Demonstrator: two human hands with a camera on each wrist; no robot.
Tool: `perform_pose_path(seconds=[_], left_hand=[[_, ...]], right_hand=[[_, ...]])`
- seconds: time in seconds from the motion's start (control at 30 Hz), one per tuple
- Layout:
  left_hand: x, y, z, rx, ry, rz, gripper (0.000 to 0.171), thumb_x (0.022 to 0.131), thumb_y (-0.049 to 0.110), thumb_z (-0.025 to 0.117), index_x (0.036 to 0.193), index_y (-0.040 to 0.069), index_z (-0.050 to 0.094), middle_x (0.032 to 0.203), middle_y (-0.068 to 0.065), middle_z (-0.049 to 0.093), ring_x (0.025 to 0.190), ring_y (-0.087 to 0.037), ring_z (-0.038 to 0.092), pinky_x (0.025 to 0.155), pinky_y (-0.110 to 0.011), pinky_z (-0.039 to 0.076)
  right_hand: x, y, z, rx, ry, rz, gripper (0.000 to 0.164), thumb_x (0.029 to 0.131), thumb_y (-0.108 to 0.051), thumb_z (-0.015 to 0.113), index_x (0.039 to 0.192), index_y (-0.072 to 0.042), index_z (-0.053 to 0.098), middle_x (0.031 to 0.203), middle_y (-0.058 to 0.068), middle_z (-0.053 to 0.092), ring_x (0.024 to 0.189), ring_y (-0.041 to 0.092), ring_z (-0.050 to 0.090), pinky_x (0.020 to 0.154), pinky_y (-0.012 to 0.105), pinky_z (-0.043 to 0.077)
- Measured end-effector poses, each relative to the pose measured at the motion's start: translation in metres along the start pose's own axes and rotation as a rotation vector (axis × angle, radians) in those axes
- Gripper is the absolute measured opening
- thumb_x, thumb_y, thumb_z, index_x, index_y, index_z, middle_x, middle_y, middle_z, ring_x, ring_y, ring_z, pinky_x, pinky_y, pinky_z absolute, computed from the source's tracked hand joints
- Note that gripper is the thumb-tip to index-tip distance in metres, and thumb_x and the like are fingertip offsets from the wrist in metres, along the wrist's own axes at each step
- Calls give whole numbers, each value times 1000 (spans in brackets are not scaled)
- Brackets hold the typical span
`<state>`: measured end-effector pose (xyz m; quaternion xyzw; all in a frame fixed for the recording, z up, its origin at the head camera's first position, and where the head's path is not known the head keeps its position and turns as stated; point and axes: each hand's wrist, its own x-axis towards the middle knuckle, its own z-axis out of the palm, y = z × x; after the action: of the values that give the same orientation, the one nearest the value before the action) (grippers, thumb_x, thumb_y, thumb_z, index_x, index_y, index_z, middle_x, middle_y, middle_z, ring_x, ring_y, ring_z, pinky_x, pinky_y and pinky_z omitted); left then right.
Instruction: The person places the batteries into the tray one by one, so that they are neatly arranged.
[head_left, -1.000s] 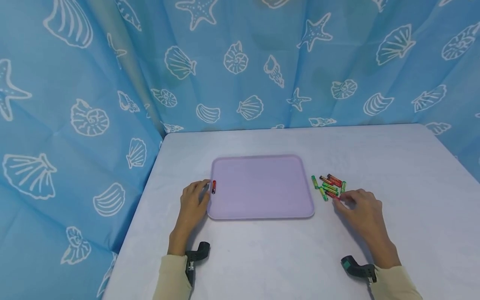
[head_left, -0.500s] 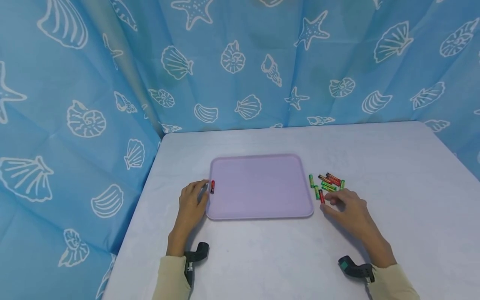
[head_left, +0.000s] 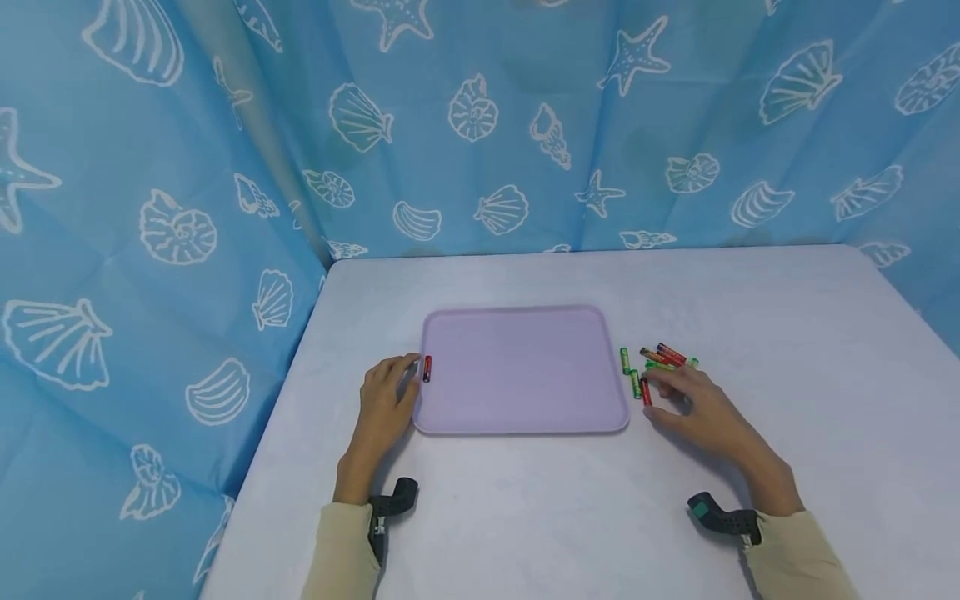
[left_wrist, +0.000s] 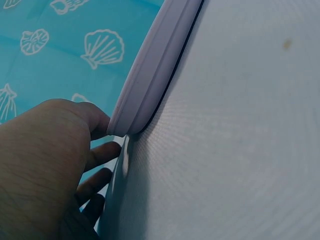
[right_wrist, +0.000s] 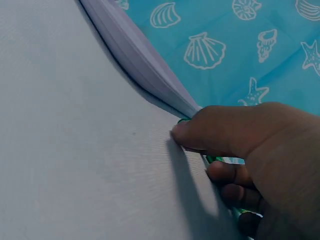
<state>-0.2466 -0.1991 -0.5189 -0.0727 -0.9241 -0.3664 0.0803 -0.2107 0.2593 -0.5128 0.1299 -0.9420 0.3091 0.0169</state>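
In the head view, my right hand (head_left: 693, 408) pinches a red battery (head_left: 646, 392) lengthwise between thumb and index finger, close over the white table right of the lilac tray (head_left: 521, 375). In the right wrist view, that thumb (right_wrist: 187, 135) hides most of the battery. Just left of it lie two green batteries, one upper (head_left: 625, 360) and one lower (head_left: 635, 384). My left hand (head_left: 384, 408) rests at the tray's left rim, its fingers loosely bent. The left wrist view has the thumb (left_wrist: 100, 122) at the tray's corner. Inside that rim lies another red-and-black battery (head_left: 427, 368).
Behind my right fingers is a loose pile of red batteries (head_left: 671, 354) and green ones, partly covered by the hand. A blue shell-print curtain (head_left: 480, 125) hangs behind and left of the white table (head_left: 525, 517). Each wrist wears a black camera mount (head_left: 723, 517).
My right hand has brought a red battery from the pile leftward and turned it from slanted to nearly upright in view, beside the lower green one. The left hand stays at the tray's rim.
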Motion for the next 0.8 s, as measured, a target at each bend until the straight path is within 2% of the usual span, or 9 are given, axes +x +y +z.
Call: perform_pose_path(seconds=[0.1, 0.3, 0.57, 0.67, 0.73, 0.8], left_hand=[[4, 0, -1, 2, 8, 17, 39, 102, 18, 54, 140, 12, 57, 136, -15, 53, 135, -39, 36, 111, -58, 23], [4, -2, -2, 7, 16, 11, 39, 102, 18, 54, 140, 11, 57, 135, -15, 54, 134, -40, 37, 110, -59, 23], [3, -3, -1, -1, 9, -3, 39, 102, 19, 54, 140, 12, 57, 136, -14, 54, 135, -39, 36, 112, -57, 22], [3, -2, -1, 5, 18, 2, 39, 102, 17, 55, 140, 12, 57, 135, -14, 54, 135, -39, 37, 112, -58, 22], [3, -2, -1, 6, 27, 8, 39, 101, 16, 55, 139, 11, 58, 135, -15, 55, 134, -40, 38, 111, -59, 23], [2, -2, 0, 4, 33, 14, 38, 101, 16, 56, 139, 11, 58, 134, -15, 55, 134, -40, 38, 111, -60, 24]], right_hand=[[2, 0, 1, -3, 14, 7, 49, 89, -25, 77, 130, -1, 62, 97, 4, 51, 91, 23, 45, 79, 44, 40], [2, 0, 6, 9, 71, 23, 49, 85, -24, 80, 126, -1, 64, 95, 3, 55, 93, 22, 47, 84, 47, 42], [3, -12, 8, 21, 187, -24, 49, 83, -20, 82, 126, -4, 65, 97, 4, 57, 91, 20, 51, 75, 38, 44], [6, -19, 10, 72, 216, -50, 49, 83, -18, 83, 127, -4, 64, 100, 6, 59, 102, 27, 56, 87, 47, 47], [9, -23, 11, 109, 218, -66, 48, 83, -16, 83, 125, -4, 65, 98, 8, 60, 112, 34, 56, 97, 57, 43], [13, -26, 14, 114, 207, -74, 47, 83, -17, 83, 124, -4, 65, 97, 8, 59, 112, 36, 55, 96, 60, 43]])
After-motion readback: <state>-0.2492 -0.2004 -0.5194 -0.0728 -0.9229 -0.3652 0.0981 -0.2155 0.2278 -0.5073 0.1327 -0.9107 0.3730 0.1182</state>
